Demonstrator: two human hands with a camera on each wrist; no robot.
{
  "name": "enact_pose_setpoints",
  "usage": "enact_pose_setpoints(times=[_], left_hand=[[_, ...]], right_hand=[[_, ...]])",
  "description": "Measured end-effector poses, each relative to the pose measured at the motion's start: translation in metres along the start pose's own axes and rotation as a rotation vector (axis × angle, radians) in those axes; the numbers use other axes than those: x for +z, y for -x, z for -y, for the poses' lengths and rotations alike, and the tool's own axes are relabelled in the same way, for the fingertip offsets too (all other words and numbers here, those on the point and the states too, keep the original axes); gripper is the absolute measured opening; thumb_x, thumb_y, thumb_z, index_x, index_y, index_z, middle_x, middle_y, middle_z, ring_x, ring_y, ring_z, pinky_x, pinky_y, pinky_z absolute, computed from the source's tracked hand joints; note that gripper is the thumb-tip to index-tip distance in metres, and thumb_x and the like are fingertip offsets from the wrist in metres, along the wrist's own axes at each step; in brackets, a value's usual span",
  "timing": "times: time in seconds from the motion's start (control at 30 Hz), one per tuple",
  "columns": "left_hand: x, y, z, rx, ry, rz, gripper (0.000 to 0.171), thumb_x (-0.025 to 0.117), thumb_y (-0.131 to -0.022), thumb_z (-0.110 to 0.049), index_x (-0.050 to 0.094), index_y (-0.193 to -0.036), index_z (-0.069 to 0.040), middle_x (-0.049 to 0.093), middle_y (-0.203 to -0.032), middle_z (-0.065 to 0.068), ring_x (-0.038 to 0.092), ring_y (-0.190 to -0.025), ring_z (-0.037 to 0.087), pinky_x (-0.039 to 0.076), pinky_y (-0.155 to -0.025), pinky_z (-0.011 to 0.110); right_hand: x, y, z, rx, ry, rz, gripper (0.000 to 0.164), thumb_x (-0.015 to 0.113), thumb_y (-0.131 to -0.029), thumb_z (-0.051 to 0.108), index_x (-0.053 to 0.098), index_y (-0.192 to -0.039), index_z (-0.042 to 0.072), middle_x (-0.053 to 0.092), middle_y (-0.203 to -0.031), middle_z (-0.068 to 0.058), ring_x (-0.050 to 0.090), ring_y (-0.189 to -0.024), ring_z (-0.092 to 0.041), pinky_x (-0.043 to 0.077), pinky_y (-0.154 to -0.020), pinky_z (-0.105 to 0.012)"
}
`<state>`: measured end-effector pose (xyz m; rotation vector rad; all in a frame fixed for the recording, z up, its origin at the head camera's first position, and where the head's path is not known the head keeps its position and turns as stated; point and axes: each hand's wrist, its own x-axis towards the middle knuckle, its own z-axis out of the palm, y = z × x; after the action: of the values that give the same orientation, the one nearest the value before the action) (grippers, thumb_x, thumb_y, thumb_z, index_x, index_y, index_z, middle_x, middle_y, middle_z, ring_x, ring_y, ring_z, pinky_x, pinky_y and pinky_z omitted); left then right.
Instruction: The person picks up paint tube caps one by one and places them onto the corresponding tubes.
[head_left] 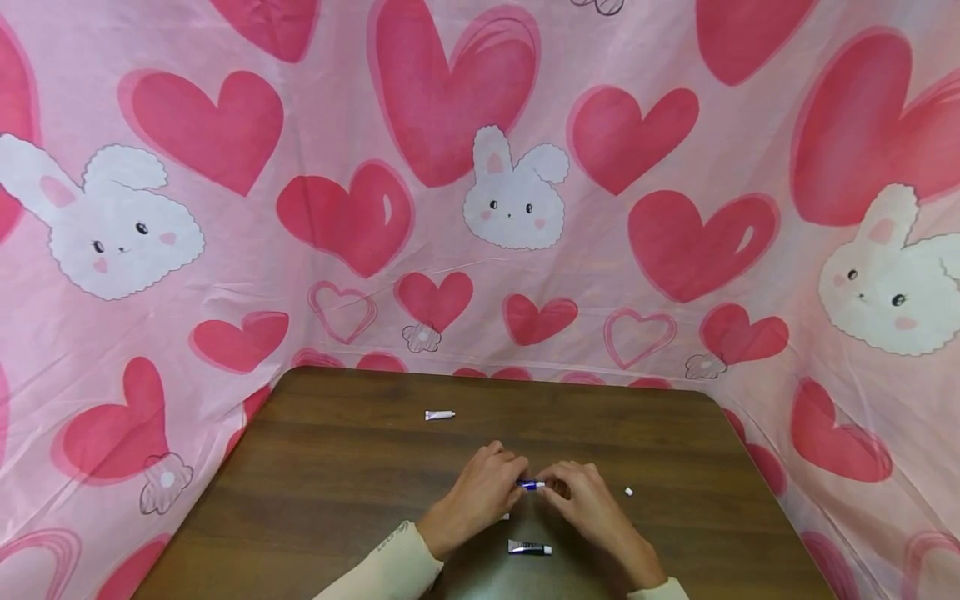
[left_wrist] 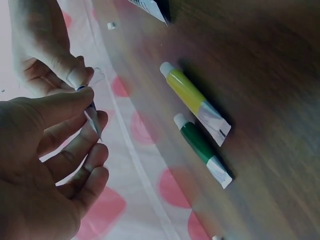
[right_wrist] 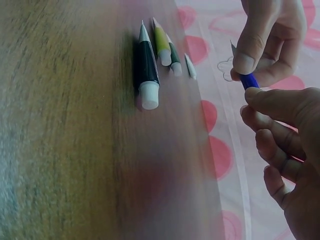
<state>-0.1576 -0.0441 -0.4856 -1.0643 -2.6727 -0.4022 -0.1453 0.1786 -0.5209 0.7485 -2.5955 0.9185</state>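
Observation:
A small blue paint tube [head_left: 529,484] is held above the table between both hands. My left hand [head_left: 487,487] pinches its flat crimped end between thumb and fingers. At the other, white-tipped end, the thumb and fingertips of my right hand [head_left: 588,504] pinch the tube; they hide whether a cap is on it. A loose white cap [head_left: 628,492] lies on the table to the right of the right hand. Below the hands lies a black tube [head_left: 528,548] with a white cap. The left wrist view shows a yellow tube [left_wrist: 190,92] and a green tube [left_wrist: 200,145] side by side.
A white tube [head_left: 439,415] lies farther back on the brown wooden table [head_left: 337,467]. Pink cloth [head_left: 600,250] with hearts and rabbits hangs around the table's back and sides.

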Motion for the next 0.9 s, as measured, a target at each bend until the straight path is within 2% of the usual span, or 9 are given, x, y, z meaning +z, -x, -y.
enact_pose_setpoints(times=[0.17, 0.3, 0.43, 0.53, 0.77, 0.87, 0.9], left_hand=[[0.0012, -0.0006, 0.0003, 0.001, 0.032, -0.010, 0.014, 0.087, -0.094, -0.024, 0.076, -0.102, -0.020, 0.080, -0.096, -0.008, 0.054, -0.084, 0.009, 0.041, -0.075, 0.020], [0.0021, -0.0001, 0.0005, 0.014, 0.024, -0.036, 0.014, 0.088, -0.093, -0.024, 0.076, -0.101, -0.020, 0.080, -0.096, -0.008, 0.054, -0.084, 0.010, 0.042, -0.075, 0.021], [0.0016, -0.0004, 0.0002, 0.023, 0.006, -0.059, 0.014, 0.087, -0.093, -0.023, 0.075, -0.099, -0.020, 0.079, -0.095, -0.008, 0.056, -0.086, 0.010, 0.042, -0.076, 0.022], [0.0009, -0.0005, 0.0000, 0.028, -0.001, -0.071, 0.014, 0.087, -0.094, -0.024, 0.074, -0.099, -0.021, 0.079, -0.096, -0.009, 0.056, -0.087, 0.010, 0.042, -0.076, 0.022], [0.0013, -0.0006, -0.0007, 0.056, -0.009, -0.114, 0.014, 0.085, -0.096, -0.028, 0.073, -0.101, -0.022, 0.079, -0.098, -0.009, 0.058, -0.089, 0.011, 0.044, -0.076, 0.023], [0.0004, -0.0005, -0.0014, 0.051, 0.000, -0.110, 0.014, 0.084, -0.097, -0.029, 0.073, -0.102, -0.022, 0.079, -0.100, -0.009, 0.058, -0.091, 0.012, 0.044, -0.078, 0.023], [0.0000, -0.0005, -0.0016, 0.049, 0.004, -0.109, 0.014, 0.084, -0.097, -0.029, 0.073, -0.102, -0.022, 0.079, -0.100, -0.009, 0.058, -0.091, 0.012, 0.044, -0.077, 0.023]], right_hand=[[-0.0006, 0.0000, -0.0007, 0.023, -0.009, -0.007, 0.013, 0.087, -0.090, 0.012, 0.078, -0.095, 0.019, 0.070, -0.081, 0.018, 0.055, -0.074, 0.007, 0.036, -0.073, -0.028], [-0.0005, 0.0009, -0.0016, 0.027, -0.008, 0.003, 0.003, 0.083, -0.096, 0.019, 0.080, -0.096, 0.018, 0.074, -0.085, 0.015, 0.057, -0.076, 0.005, 0.037, -0.074, -0.029], [-0.0005, 0.0019, -0.0019, 0.012, 0.007, 0.001, 0.006, 0.078, -0.100, 0.023, 0.081, -0.098, 0.019, 0.079, -0.092, 0.013, 0.067, -0.083, -0.002, 0.041, -0.076, -0.031], [-0.0005, 0.0020, -0.0015, 0.002, 0.017, -0.001, 0.009, 0.074, -0.103, 0.020, 0.079, -0.096, 0.020, 0.077, -0.091, 0.015, 0.068, -0.085, -0.003, 0.041, -0.075, -0.030], [0.0013, 0.0016, -0.0008, 0.021, -0.010, -0.004, 0.030, 0.064, -0.109, 0.013, 0.065, -0.080, 0.020, 0.047, -0.071, 0.023, 0.043, -0.068, 0.006, 0.033, -0.070, -0.026], [0.0028, 0.0015, -0.0007, 0.030, -0.036, -0.039, 0.031, 0.065, -0.108, 0.011, 0.064, -0.078, 0.019, 0.047, -0.069, 0.023, 0.041, -0.066, 0.008, 0.036, -0.068, -0.026], [0.0031, 0.0014, -0.0007, 0.036, -0.051, -0.050, 0.029, 0.066, -0.108, 0.010, 0.066, -0.080, 0.019, 0.052, -0.070, 0.022, 0.043, -0.067, 0.008, 0.038, -0.068, -0.026]])
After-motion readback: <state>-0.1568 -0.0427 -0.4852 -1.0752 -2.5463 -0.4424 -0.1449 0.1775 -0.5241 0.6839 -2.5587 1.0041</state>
